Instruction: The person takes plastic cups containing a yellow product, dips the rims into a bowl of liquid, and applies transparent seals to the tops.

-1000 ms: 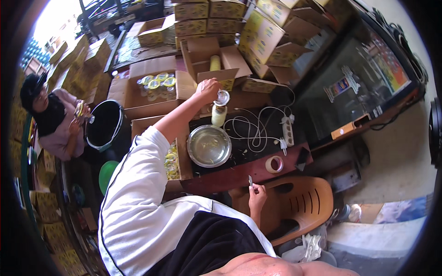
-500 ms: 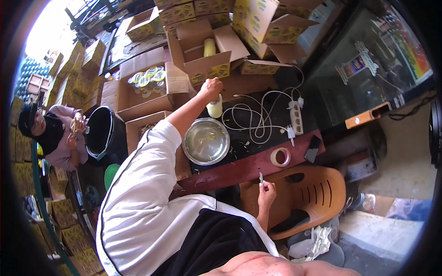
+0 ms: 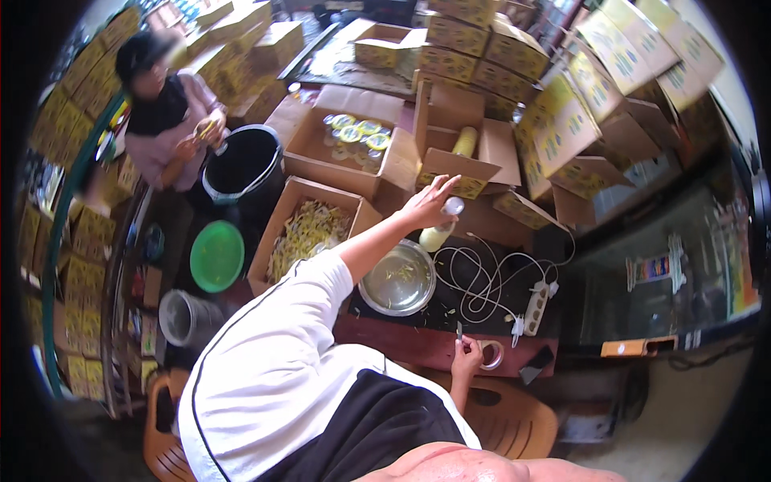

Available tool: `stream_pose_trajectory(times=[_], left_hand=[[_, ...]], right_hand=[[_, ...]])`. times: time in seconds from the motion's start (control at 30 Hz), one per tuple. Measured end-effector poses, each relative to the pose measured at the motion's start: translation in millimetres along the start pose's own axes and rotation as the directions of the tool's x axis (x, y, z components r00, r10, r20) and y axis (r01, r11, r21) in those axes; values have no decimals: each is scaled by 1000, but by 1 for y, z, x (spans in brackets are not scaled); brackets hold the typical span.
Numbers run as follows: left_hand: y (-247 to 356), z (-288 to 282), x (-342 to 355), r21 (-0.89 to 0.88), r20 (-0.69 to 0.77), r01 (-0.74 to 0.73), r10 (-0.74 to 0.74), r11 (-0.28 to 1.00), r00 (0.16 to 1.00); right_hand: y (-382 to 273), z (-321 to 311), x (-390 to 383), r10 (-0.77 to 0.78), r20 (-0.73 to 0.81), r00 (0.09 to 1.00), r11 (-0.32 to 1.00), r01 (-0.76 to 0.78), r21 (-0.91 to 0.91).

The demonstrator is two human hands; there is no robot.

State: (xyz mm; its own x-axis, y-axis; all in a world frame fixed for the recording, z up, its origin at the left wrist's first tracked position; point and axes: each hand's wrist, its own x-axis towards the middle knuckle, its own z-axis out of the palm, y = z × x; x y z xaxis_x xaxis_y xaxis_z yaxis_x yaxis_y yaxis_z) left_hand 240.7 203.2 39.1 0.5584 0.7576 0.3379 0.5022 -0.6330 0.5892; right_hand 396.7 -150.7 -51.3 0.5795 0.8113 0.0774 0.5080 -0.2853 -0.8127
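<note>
"Starting from the left — who's there?"
"One co-worker (image 3: pixel 152 149) is holding something small and yellowish beside one black bucket (image 3: pixel 241 165). One grey bucket (image 3: pixel 181 313) and one round green basin (image 3: pixel 217 255) are standing nearer."
"And the boxes?"
"One open carton (image 3: pixel 363 218) is holding a heap of yellowish scraps; a second carton (image 3: pixel 329 170), just beyond it, is holding at least four yellow-rimmed round pieces."
"Then?"
"One metal bowl (image 3: pixel 389 299) is sitting on the table (image 3: pixel 401 341), with yellowish shreds showing inside."
"What's the left hand (image 3: pixel 430 206) doing?"
"It's reaching out above the bowl, fingers spreading wide. One pale yellow container (image 3: pixel 435 236) is standing just right of the bowl, and one clear round top (image 3: pixel 454 206) is showing over it, beside the palm — I can't tell whether they're touching."
"The right hand (image 3: pixel 466 359)?"
"It's pinching one small blade (image 3: pixel 459 330), tip pointing up, near the table's front edge."
"Farther right?"
"One tape roll (image 3: pixel 497 356), one white power strip (image 3: pixel 536 312) and one dark phone (image 3: pixel 536 364) are lying there."
</note>
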Motion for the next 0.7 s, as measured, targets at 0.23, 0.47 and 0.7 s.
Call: stream_pose_trajectory(times=[0.23, 0.47, 0.7], left_hand=[[-110, -39, -184, -36, -123, 199, -202, 979, 972], [-136, -116, -283, 1, -113, 596, -592, 803, 798], [-195, -129, -221, -49, -156, 376, -379, 925, 912]], right_hand=[[-29, 36, 46, -219, 114, 969, 975, 222, -8], [-73, 106, 59, -338, 368, 866, 939, 338, 67], [-122, 150, 29, -281, 386, 879, 956, 290, 38]])
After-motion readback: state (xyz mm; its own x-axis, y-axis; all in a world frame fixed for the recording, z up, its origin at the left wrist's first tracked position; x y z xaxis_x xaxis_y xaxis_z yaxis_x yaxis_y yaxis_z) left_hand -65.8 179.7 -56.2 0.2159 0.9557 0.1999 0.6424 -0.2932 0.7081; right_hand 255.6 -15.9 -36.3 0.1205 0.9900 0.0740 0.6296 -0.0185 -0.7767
